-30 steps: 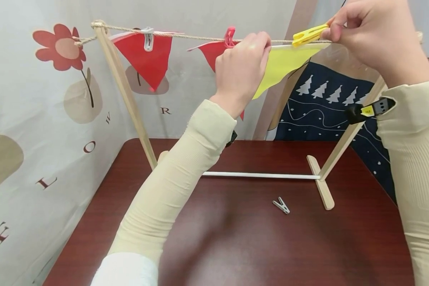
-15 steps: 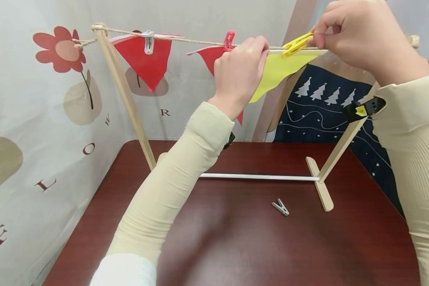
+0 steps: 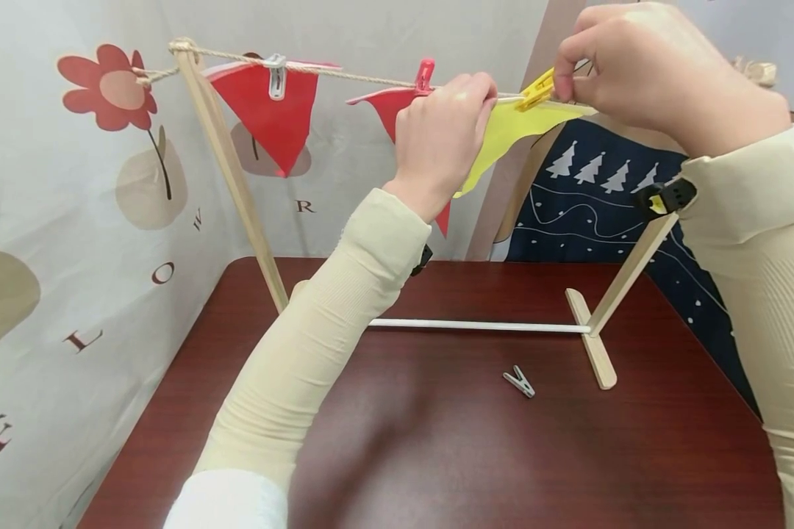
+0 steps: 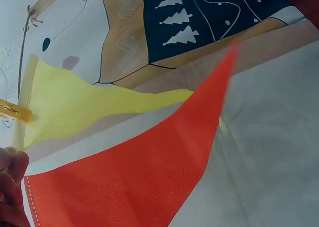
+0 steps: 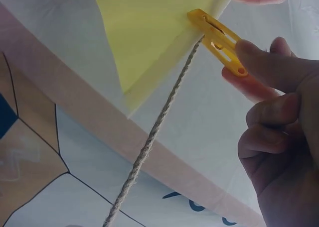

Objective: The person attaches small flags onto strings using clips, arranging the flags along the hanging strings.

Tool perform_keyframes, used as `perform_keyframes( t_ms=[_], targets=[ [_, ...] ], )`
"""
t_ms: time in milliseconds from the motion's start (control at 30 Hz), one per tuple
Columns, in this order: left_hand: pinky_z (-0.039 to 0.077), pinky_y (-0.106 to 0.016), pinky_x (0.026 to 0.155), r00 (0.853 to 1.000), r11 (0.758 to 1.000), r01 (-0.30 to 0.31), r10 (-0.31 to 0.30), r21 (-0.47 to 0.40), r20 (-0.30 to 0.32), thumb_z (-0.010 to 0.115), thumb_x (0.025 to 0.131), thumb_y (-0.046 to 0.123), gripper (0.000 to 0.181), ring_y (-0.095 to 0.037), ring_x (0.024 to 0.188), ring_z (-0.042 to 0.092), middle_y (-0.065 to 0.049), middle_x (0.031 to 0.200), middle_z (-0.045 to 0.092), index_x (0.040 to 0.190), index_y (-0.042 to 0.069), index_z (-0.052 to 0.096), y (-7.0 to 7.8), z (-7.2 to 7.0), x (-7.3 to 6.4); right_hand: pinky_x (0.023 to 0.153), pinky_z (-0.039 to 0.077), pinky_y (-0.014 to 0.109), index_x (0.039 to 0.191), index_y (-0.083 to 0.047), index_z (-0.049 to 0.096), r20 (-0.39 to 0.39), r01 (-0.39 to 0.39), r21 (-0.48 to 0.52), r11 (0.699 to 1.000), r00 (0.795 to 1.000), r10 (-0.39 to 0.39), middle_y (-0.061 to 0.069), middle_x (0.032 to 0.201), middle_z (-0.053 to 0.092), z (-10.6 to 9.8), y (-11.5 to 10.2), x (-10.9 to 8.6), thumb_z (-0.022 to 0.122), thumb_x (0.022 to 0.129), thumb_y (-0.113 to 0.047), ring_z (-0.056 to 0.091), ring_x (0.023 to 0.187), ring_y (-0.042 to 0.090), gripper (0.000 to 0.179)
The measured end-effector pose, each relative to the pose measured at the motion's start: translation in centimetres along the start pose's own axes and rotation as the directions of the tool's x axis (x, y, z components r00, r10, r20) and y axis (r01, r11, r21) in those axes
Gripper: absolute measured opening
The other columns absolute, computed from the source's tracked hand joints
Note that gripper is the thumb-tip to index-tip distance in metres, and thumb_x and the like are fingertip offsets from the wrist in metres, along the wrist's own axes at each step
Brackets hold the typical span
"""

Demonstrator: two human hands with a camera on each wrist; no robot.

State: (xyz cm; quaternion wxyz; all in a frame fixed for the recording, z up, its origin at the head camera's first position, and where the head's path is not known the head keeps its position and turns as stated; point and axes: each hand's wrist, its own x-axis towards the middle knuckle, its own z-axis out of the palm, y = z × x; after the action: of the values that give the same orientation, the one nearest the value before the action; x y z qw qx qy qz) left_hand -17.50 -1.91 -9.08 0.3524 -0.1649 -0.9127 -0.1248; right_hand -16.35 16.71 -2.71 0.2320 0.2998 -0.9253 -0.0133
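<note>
With its thumb and index finger, my right hand (image 3: pixel 655 73) pinches a yellow clothespin (image 3: pixel 537 90). In the right wrist view the clothespin's (image 5: pixel 219 42) tip lies over the top edge of a yellow pennant (image 5: pixel 149 38), at the rope (image 5: pixel 144 152). My left hand (image 3: pixel 440 139) pinches the near top corner of that yellow pennant (image 3: pixel 503 139) at the line; its fingers (image 4: pixel 12 170) show at the edge of the left wrist view. Beside it hangs a red pennant (image 3: pixel 387 110) under a red clothespin (image 3: pixel 425 76), partly hidden by my left hand.
A wooden stand with a left post (image 3: pixel 231 176), right post (image 3: pixel 635 272) and white crossbar (image 3: pixel 483 325) bears the line. Another red pennant (image 3: pixel 265 110) hangs by a white clothespin (image 3: pixel 276 77). One grey clothespin (image 3: pixel 519 382) lies on the dark table (image 3: pixel 470 455).
My right hand has moved left and slightly down with the yellow clothespin, which now tilts more steeply over the pennant's top edge. My left hand has hardly moved.
</note>
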Motion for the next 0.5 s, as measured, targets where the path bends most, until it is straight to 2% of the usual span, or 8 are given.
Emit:
perform_keyframes(
  t_ms=[167, 333, 400, 500],
  targets=[
    [0.046, -0.025, 0.063, 1.0, 1.0, 0.005, -0.005, -0.001, 0.003, 0.039, 0.094, 0.035, 0.028, -0.013, 0.072, 0.058, 0.008, 0.097, 0.061, 0.11, 0.023, 0.059, 0.0, 0.03, -0.03, 0.073, 0.039, 0.043, 0.101, -0.001, 0.056, 0.034, -0.073, 0.033, 0.997, 0.997, 0.071, 0.018, 0.103, 0.05, 0.03, 0.09, 0.12, 0.061, 0.085, -0.018, 0.04, 0.083, 0.033, 0.024],
    [0.046, -0.025, 0.063, 1.0, 1.0, -0.003, 0.003, -0.01, -0.005, 0.041, 0.093, 0.036, 0.027, -0.013, 0.071, 0.058, 0.007, 0.097, 0.062, 0.11, 0.023, 0.057, -0.12, 0.12, -0.11, 0.075, 0.039, 0.044, 0.113, 0.002, 0.054, 0.005, -0.075, 0.054, 0.996, 0.997, 0.074, 0.021, 0.11, 0.048, 0.16, 0.26, 0.21, 0.06, 0.085, -0.016, 0.041, 0.086, 0.036, 0.034],
    [0.047, -0.025, 0.063, 1.0, 1.0, -0.007, 0.007, -0.014, -0.012, 0.042, 0.092, 0.036, 0.028, -0.013, 0.072, 0.059, 0.006, 0.099, 0.062, 0.111, 0.022, 0.056, -0.15, 0.14, -0.14, 0.074, 0.039, 0.042, 0.113, 0.003, 0.055, -0.021, -0.058, 0.05, 0.997, 0.998, 0.059, 0.022, 0.11, 0.048, 0.21, 0.32, 0.2, 0.059, 0.086, -0.015, 0.043, 0.083, 0.035, 0.033],
    [0.047, -0.026, 0.064, 1.0, 1.0, -0.01, 0.009, -0.021, -0.019, 0.043, 0.092, 0.037, 0.029, -0.014, 0.073, 0.06, 0.007, 0.104, 0.062, 0.114, 0.022, 0.054, -0.18, 0.19, -0.22, 0.07, 0.039, 0.031, 0.113, 0.003, 0.056, -0.042, -0.05, 0.047, 0.998, 0.998, 0.052, 0.022, 0.108, 0.048, 0.2, 0.41, 0.09, 0.058, 0.086, -0.014, 0.045, 0.077, 0.034, 0.032]
  ],
)
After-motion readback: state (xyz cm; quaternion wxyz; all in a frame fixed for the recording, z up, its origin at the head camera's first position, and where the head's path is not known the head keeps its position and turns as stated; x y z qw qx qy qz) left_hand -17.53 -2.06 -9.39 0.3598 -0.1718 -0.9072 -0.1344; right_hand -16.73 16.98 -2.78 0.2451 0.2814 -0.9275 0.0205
